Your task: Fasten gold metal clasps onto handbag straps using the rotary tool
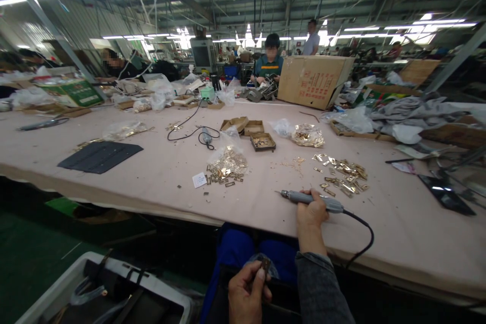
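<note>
My right hand (313, 211) is wrapped round a grey electric screwdriver (296, 196) above the table's near edge, its bit pointing left and its black cord trailing off to the right. Low in the view, over the lap, my left hand (248, 288) pinches a small dark piece (266, 264) between thumb and fingers; its exact kind is too small to make out. Beyond the screwdriver lie loose gold metal plates (347, 174). A clear bag (230, 159) spills similar gold frames left of it. Tiny gold parts (294, 164) are scattered between the two piles.
A small cardboard box (262, 142) of little parts stands mid-table. Black sheet material (100, 157) lies at left, a dark flat panel (446, 193) at right. A white crate (174, 296) with dark items sits on the lower left. Across the table, a person (269, 63) works beside a large carton (315, 81).
</note>
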`<state>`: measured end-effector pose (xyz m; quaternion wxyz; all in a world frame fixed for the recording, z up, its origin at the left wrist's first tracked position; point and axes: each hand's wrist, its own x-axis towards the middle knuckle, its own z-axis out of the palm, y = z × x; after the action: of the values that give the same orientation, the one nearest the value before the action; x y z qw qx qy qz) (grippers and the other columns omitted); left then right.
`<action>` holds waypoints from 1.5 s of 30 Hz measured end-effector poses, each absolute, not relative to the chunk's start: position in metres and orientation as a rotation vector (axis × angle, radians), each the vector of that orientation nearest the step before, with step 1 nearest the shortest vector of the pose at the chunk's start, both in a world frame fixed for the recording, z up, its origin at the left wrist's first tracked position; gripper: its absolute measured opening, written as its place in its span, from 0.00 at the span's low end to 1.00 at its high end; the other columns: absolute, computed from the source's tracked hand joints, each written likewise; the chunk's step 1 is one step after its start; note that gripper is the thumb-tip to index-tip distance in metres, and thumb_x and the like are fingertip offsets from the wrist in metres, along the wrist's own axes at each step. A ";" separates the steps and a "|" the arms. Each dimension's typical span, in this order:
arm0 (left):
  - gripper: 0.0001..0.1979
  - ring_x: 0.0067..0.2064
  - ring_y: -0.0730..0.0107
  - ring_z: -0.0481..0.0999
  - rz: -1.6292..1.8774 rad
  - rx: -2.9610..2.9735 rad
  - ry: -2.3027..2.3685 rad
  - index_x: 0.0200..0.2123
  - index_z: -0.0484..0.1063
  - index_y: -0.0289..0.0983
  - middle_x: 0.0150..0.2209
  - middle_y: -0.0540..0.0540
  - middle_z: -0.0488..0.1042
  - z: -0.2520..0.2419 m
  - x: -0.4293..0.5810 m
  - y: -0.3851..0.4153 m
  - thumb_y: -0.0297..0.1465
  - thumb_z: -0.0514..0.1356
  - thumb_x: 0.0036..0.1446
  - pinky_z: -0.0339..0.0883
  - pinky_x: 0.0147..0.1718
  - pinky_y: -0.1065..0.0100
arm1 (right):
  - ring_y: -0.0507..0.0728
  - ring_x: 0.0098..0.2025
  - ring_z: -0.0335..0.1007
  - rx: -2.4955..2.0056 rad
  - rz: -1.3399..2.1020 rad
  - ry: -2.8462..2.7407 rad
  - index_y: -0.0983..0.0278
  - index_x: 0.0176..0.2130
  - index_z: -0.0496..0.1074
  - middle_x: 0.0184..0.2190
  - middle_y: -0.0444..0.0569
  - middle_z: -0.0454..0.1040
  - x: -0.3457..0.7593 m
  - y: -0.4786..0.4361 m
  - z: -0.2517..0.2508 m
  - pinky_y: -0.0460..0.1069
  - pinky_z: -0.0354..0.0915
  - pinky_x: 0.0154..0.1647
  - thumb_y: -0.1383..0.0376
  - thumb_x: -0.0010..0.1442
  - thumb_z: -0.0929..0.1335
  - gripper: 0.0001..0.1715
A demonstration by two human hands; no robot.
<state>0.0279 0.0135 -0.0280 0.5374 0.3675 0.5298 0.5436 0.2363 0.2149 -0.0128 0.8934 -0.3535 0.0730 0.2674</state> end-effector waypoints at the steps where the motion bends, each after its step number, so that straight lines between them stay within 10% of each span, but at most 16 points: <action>1: 0.29 0.18 0.74 0.71 1.293 0.877 1.263 0.37 0.84 0.34 0.25 0.43 0.78 -0.028 0.028 0.013 0.56 0.70 0.50 0.65 0.16 0.76 | 0.51 0.26 0.68 -0.733 0.555 0.154 0.62 0.33 0.60 0.28 0.38 0.66 0.236 0.215 -0.013 0.52 0.75 0.31 0.75 0.46 0.73 0.21; 45: 0.17 0.28 0.63 0.85 1.141 0.803 1.204 0.49 0.78 0.23 0.35 0.35 0.83 -0.012 0.029 0.025 0.28 0.60 0.60 0.81 0.28 0.69 | 0.51 0.24 0.65 -0.845 0.756 -0.690 0.65 0.33 0.72 0.25 0.42 0.69 0.135 0.037 0.079 0.52 0.67 0.32 0.70 0.56 0.74 0.07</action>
<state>0.0288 0.0249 -0.0118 0.6047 0.3469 0.5204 0.4931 0.1353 0.0373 0.0790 0.7877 -0.3921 -0.3202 0.3510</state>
